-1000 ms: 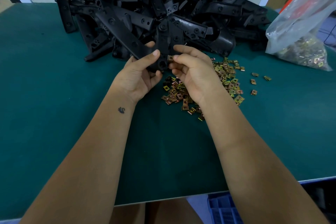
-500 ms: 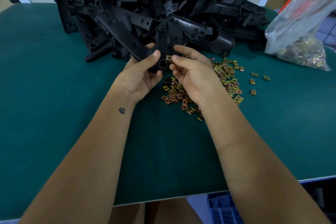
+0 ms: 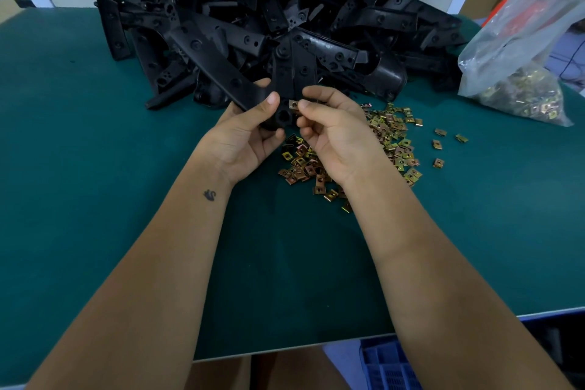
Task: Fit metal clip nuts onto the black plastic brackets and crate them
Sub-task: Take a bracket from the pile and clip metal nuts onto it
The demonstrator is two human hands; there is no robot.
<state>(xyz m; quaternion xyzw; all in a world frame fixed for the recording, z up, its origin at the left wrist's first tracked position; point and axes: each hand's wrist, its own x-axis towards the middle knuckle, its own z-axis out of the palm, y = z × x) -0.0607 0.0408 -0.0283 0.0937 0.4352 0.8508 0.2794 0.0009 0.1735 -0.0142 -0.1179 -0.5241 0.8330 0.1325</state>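
The left hand (image 3: 245, 133) grips a bracket (image 3: 286, 85) above the table (image 3: 79, 168), thumb curled over it. The right hand (image 3: 335, 130) pinches a nut (image 3: 293, 103) at its edge. Tilted, the nut could jam or drop into the loose pile (image 3: 392, 136).

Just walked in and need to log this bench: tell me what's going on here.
A person is fitting clip nuts to brackets. The left hand grips a black bracket lifted off the green table; the right hand pinches a single clip nut at its edge. Loose clip nuts lie beneath, the bracket pile behind, a bag of nuts at right.
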